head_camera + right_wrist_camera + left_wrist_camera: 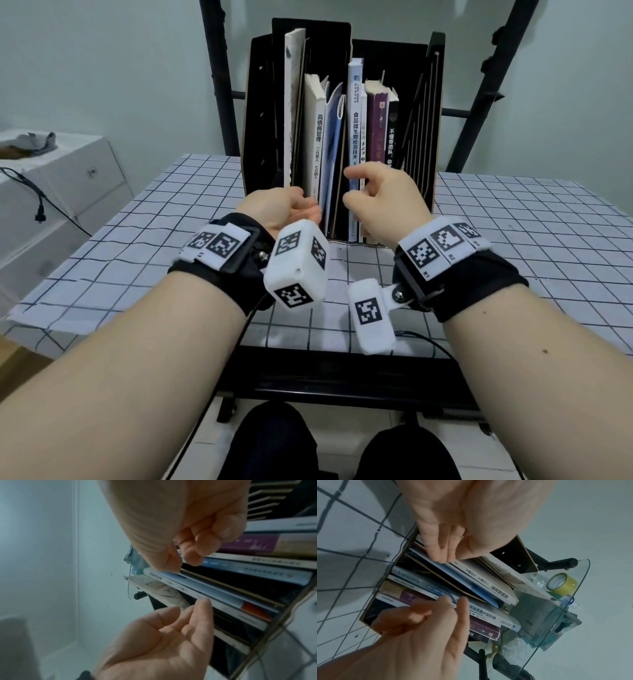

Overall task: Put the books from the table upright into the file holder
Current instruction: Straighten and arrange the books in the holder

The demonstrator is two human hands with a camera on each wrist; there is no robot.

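The black file holder (pixel 260 102) stands on the table with several books upright in it. A tall white book (pixel 291 102) fills a left slot. A white book with black title (pixel 318 137) and a thin blue booklet (pixel 334 144) share the middle slot. A pale blue book (pixel 356 130), a purple book (pixel 379 130) and a black book (pixel 393 137) stand on the right. My left hand (pixel 308 205) is empty, its straight fingers (pixel 440 550) at the white book's spine; contact is unclear. My right hand (pixel 349 186) hovers loosely curled before the pale blue book, holding nothing.
The table (pixel 513 240) wears a white cloth with a black grid. White boxes (pixel 68 178) with a black cable sit at the left. A black metal frame (pixel 219 85) rises behind the holder. A glass shelf holds a yellow tape roll (pixel 561 582).
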